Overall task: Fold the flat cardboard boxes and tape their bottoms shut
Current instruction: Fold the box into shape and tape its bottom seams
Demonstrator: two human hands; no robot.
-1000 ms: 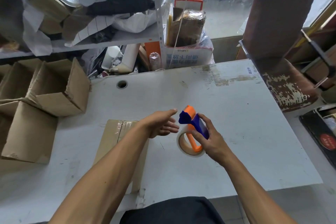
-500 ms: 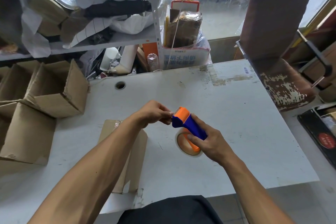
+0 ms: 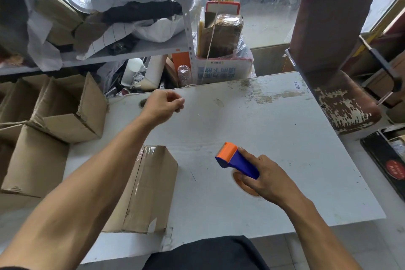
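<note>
A folded cardboard box (image 3: 153,184) lies on the white table (image 3: 274,138) under my left forearm, with clear tape along its seam. My right hand (image 3: 267,180) grips the blue and orange tape dispenser (image 3: 235,160) just above the table; its tape roll (image 3: 241,183) shows blurred below my fingers. My left hand (image 3: 162,105) is held out over the far left of the table. Its fingertips pinch together on the end of a strip of clear tape, which is barely visible.
Several folded open boxes (image 3: 65,112) stand stacked at the table's left edge. A cluttered shelf (image 3: 122,50) and a white carton (image 3: 221,68) line the far edge. A worn brown chair (image 3: 333,50) stands at the right, and a black tray (image 3: 388,160) beyond it.
My left hand pinched the tape end at the dispenser's mouth, then drew away up and to the far left. My right hand moved the dispenser slightly right and lower.
</note>
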